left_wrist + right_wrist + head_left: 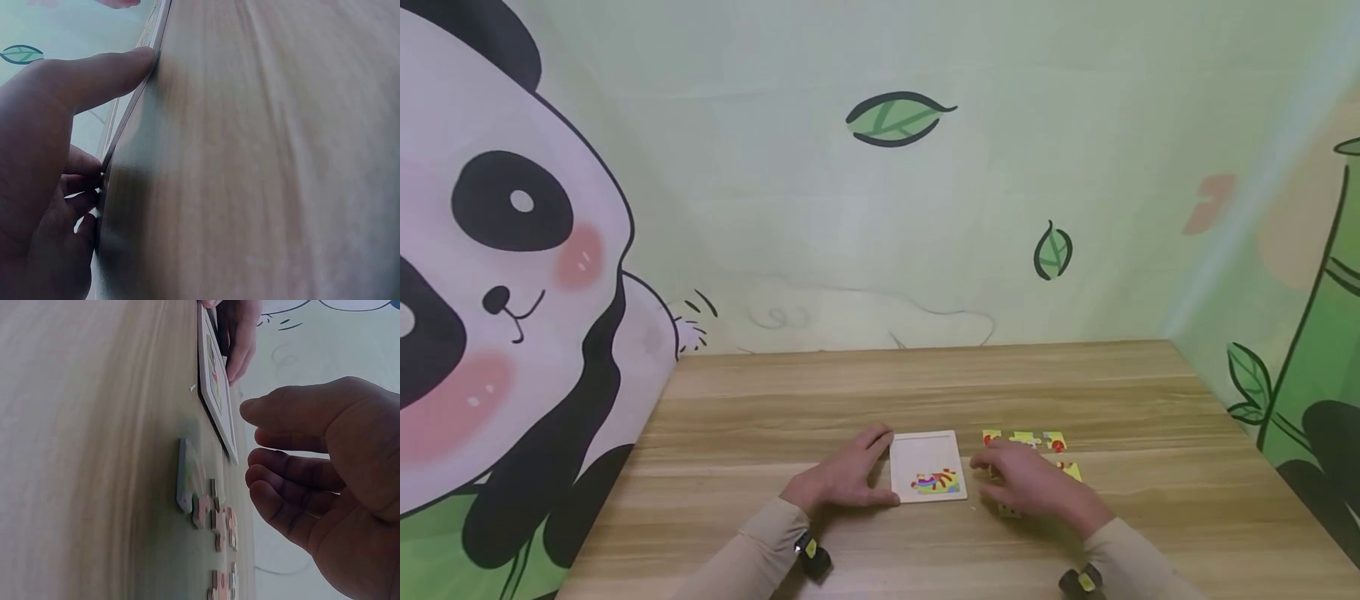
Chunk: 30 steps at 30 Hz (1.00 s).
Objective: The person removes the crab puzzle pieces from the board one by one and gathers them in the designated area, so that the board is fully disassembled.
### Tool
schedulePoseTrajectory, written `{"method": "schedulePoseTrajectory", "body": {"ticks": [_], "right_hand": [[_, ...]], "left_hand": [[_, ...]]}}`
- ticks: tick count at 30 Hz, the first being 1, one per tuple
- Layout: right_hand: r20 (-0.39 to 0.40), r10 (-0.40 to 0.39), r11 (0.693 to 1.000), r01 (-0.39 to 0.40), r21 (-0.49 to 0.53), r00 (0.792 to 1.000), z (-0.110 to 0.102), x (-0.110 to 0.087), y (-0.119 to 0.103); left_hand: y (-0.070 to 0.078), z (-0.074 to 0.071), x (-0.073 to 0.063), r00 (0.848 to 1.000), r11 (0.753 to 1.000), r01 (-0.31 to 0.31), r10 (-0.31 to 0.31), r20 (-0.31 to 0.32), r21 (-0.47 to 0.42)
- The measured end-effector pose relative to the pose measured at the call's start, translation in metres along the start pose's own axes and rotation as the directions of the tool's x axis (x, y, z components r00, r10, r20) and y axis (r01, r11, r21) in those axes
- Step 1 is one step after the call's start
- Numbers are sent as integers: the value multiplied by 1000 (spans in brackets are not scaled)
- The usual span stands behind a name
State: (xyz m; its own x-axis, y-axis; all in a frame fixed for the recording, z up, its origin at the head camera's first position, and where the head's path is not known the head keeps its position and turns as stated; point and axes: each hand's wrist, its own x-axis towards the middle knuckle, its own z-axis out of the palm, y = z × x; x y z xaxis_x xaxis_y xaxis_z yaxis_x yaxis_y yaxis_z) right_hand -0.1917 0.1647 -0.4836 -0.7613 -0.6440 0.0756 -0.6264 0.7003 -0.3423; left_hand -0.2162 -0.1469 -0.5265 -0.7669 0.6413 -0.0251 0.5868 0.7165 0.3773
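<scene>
A square white puzzle tray (917, 452) lies on the table, with a few joined, brightly coloured puzzle pieces (942, 482) in its near right corner. My left hand (847, 473) holds the tray along its left side, thumb at the near corner and fingers toward the far one. To the right of the tray, my right hand (1033, 482) is above loose yellow and red jigsaw pieces (1056, 442), partly hiding several of them. In the right wrist view its fingers (281, 465) are loosely bent with nothing between them, and the pieces (192, 478) lie below.
The wooden table (790, 400) reaches back to a green wall (760, 183) painted with a panda and leaves. A tiny white scrap (192, 388) lies near the tray. Both wrists wear small black devices (812, 557).
</scene>
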Motion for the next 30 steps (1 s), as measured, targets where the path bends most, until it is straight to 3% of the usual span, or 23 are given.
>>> {"method": "schedulePoseTrajectory", "body": {"ticks": [24,30], "right_hand": [[36,-44,999,43,15,998,10,33,-29],[31,-93,995,94,-21,995,17,40,-32]], "left_hand": [[1,-2,-1,1000,1000,11,-11,14,-16],[2,-2,-1,1000,1000,7,-7,8,-13]]}}
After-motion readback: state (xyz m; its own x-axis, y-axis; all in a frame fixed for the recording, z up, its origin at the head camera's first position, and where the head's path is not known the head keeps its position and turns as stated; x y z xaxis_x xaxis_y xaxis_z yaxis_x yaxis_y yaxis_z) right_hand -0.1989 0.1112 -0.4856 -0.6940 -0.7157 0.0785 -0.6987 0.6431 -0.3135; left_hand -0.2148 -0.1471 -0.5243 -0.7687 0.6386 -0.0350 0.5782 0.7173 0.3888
